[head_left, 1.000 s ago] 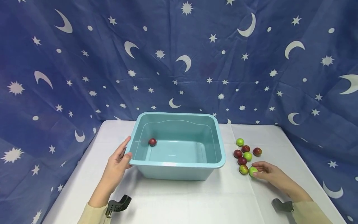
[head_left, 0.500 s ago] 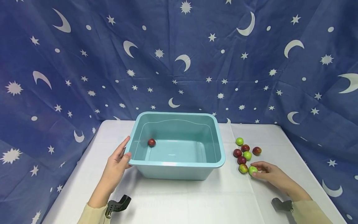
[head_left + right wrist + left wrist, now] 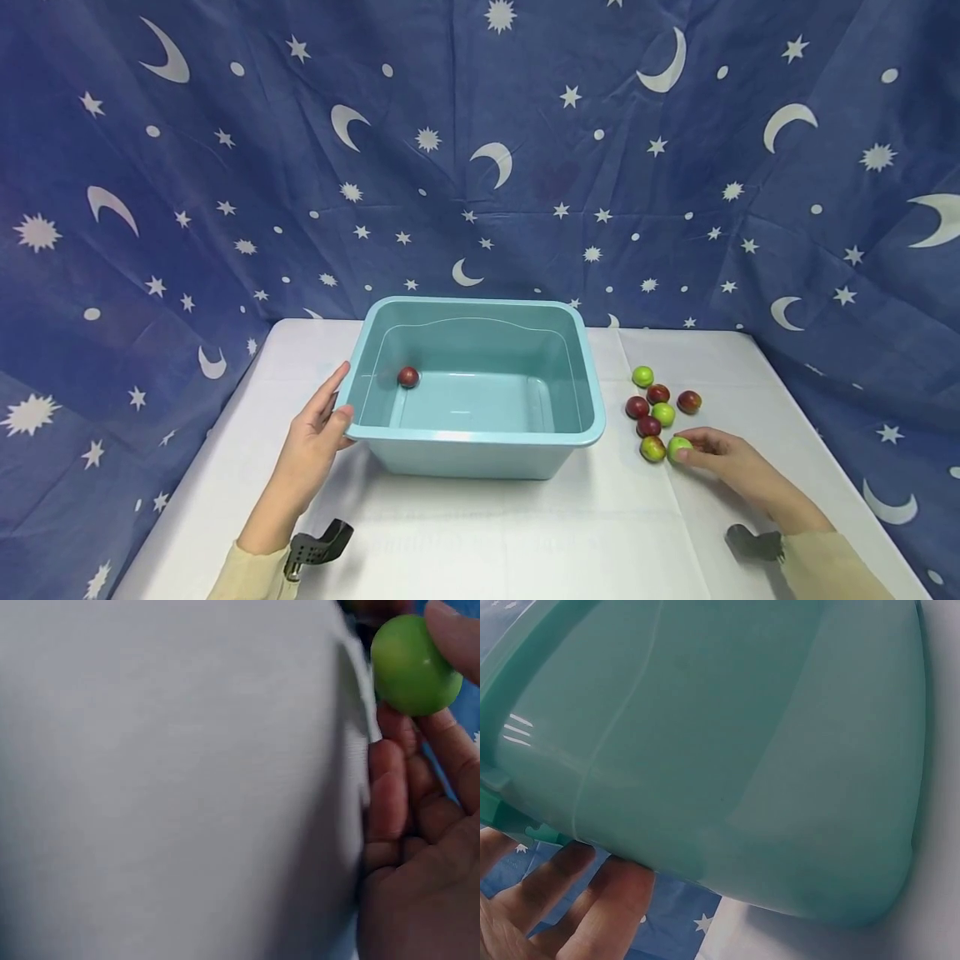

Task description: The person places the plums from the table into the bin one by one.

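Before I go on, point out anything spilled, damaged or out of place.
Nothing stands out: the tub sits upright on the table, one red fruit lies inside it, and the green fruit in the right grip shows no visible damage. I see no spill.

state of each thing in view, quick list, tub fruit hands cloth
tub: upright, open-topped
red fruit: lying inside the tub, near its left end
left hand: holding the tub's left side
right hand: pinching the green fruit
green fruit: held, whether lifted is unclear
seven other fruits: loose on the tablecloth, clustered
tablecloth: spread, creased
backdrop: hanging, wrinkled
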Available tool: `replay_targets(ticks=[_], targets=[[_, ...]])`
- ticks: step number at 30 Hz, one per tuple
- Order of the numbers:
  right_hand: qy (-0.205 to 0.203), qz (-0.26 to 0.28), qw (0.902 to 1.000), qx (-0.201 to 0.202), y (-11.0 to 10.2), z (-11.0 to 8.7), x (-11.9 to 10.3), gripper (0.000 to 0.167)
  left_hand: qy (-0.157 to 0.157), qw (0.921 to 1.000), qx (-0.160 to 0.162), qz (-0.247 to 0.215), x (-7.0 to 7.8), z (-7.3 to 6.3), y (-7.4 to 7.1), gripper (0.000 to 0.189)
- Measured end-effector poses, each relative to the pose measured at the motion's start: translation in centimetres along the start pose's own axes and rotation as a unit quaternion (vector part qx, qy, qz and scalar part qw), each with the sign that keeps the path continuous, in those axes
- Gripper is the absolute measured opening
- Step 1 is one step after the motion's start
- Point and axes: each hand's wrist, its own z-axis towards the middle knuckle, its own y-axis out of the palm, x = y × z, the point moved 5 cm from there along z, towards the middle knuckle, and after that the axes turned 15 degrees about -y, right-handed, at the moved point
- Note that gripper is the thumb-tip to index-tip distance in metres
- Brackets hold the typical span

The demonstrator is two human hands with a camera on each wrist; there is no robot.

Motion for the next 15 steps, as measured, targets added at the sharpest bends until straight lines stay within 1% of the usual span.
replay_targets(ticks=[5, 8, 12, 15], targets=[[-0.003, 0.001, 0.9999, 0.015, -1.2, -0.1, -1.3, 0.077, -0.002, 1.0000, -0.005, -0.001, 0.0, 0.0, 0.1, 0.054], [-0.031, 0.010, 0.9990, 0.029, -2.2, 0.1, -2.6, 0.076, -0.003, 1.0000, -0.006, 0.000, 0.0, 0.0, 0.1, 0.054], [-0.083, 0.025, 0.9944, 0.060, -3.6, 0.5, -5.3, 0.073, -0.002, 1.0000, -0.002, 0.004, 0.0, 0.0, 0.1, 0.054], [-0.107, 0.030, 0.9907, 0.079, -4.6, 0.8, -7.4, 0.071, -0.003, 1.0000, -0.001, 0.003, -0.1, 0.1, 0.0, 0.054]])
